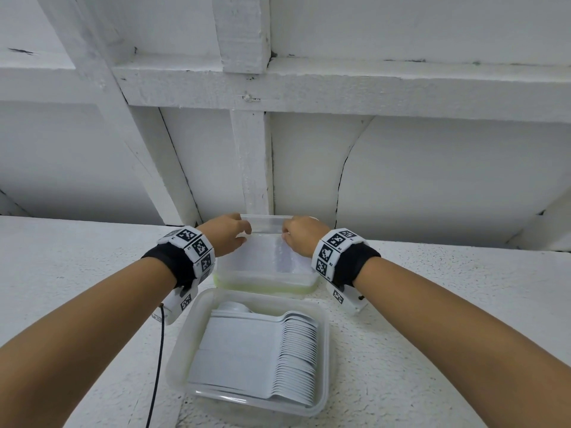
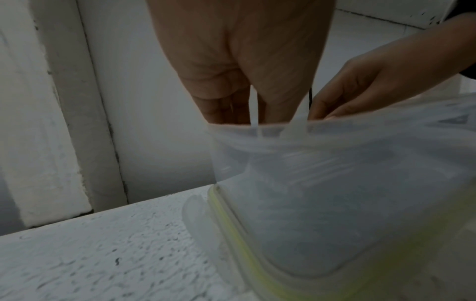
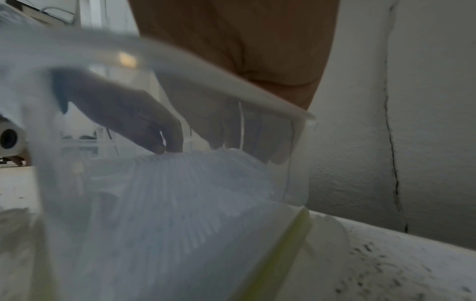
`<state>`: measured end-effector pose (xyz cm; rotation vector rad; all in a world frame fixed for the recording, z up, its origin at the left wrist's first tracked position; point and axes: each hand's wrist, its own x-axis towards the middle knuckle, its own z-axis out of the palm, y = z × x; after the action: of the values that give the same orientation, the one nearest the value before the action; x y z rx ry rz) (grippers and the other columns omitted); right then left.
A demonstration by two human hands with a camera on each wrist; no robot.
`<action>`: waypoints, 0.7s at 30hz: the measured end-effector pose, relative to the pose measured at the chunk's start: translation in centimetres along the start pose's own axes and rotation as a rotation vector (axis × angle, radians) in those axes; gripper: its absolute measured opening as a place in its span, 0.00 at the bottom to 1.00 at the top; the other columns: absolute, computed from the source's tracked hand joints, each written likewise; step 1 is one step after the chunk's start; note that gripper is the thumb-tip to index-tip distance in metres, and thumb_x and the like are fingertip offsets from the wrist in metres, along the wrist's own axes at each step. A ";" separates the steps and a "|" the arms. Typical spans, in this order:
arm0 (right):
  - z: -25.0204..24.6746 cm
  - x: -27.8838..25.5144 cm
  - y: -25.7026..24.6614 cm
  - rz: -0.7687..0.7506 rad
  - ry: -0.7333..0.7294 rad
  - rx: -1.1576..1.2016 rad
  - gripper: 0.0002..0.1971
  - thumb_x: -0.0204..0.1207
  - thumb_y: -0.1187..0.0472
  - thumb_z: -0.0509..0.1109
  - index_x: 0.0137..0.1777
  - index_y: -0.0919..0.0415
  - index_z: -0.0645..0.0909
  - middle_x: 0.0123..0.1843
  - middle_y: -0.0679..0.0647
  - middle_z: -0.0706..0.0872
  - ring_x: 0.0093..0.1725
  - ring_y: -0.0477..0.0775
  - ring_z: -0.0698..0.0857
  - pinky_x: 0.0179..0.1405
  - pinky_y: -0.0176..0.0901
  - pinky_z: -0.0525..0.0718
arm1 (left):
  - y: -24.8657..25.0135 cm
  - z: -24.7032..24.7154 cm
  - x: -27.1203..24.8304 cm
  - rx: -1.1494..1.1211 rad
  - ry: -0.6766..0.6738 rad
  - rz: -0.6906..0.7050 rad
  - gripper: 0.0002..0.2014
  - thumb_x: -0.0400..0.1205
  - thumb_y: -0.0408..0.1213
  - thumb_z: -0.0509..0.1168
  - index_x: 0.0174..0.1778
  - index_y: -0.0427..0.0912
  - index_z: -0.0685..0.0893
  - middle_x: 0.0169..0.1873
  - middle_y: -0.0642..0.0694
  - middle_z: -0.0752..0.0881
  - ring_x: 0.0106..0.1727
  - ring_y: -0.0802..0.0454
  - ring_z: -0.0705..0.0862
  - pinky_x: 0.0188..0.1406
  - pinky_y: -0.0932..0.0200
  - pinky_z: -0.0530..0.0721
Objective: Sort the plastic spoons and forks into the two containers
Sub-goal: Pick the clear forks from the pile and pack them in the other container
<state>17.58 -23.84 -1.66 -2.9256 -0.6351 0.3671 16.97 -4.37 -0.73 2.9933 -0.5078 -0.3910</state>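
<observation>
Left hand (image 1: 227, 234): reaches into the far container (image 1: 265, 281) from above, at its left end. The fingers (image 2: 221, 110) point down behind the clear wall and their tips touch the top edge of the forks (image 3: 180, 183); whether they pinch any fork cannot be told.

Right hand (image 1: 301, 236): reaches into the same container at its right end. Through the clear wall, the right wrist view shows its fingers (image 3: 257, 138) extended downward, tips on the row of forks. A firm grasp cannot be confirmed.

Far container: clear plastic, with a yellow-green seal at its base where it sits on a lid. It stands directly under both hands, on the white textured ledge (image 1: 448, 319). Forks inside: white plastic, packed in a tight row, standing on edge between the two hands.

Near container (image 1: 324, 335): clear plastic, open, just behind the wrists, touching or nearly touching the far one. It holds spoons (image 1: 296, 350), white, nested in a long row lying on its side, bowls to the right-hand side, handles to the left.

Beyond the hands: a white-painted wall (image 1: 432, 180) with wooden battens. A black cable (image 1: 157, 366) hangs from the left wrist band.
</observation>
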 end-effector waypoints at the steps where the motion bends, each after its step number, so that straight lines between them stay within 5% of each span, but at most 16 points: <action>1: 0.0 0.0 0.0 -0.002 -0.005 -0.008 0.17 0.85 0.60 0.52 0.62 0.68 0.79 0.60 0.62 0.82 0.57 0.62 0.82 0.55 0.49 0.79 | 0.0 0.0 -0.1 -0.002 -0.003 -0.001 0.15 0.85 0.38 0.58 0.67 0.42 0.77 0.66 0.43 0.75 0.61 0.44 0.79 0.58 0.60 0.73; 12: -2.8 -7.8 0.8 -0.043 0.249 0.161 0.18 0.85 0.56 0.55 0.69 0.61 0.76 0.63 0.59 0.78 0.62 0.58 0.78 0.59 0.46 0.75 | 0.1 -3.7 -6.0 -0.256 0.223 -0.068 0.13 0.83 0.37 0.62 0.63 0.40 0.82 0.58 0.40 0.82 0.53 0.46 0.82 0.53 0.62 0.73; 17: -0.8 -15.2 -0.4 0.005 0.154 0.336 0.18 0.83 0.52 0.58 0.70 0.57 0.75 0.60 0.56 0.84 0.55 0.53 0.82 0.54 0.41 0.76 | 0.7 -1.9 -12.0 -0.283 0.112 -0.287 0.15 0.84 0.44 0.59 0.64 0.44 0.80 0.58 0.43 0.84 0.57 0.47 0.80 0.54 0.60 0.72; 21: 3.5 -18.8 -2.1 0.109 -0.019 0.517 0.25 0.83 0.49 0.57 0.79 0.54 0.60 0.48 0.56 0.83 0.47 0.54 0.83 0.47 0.43 0.78 | 1.5 2.4 -15.8 -0.411 0.044 -0.458 0.18 0.86 0.46 0.55 0.66 0.40 0.78 0.57 0.39 0.84 0.52 0.42 0.83 0.45 0.55 0.82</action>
<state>-0.75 -29.62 -0.79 -2.4660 -0.3191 0.4876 1.43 -0.58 0.92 2.6766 0.2476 -0.3981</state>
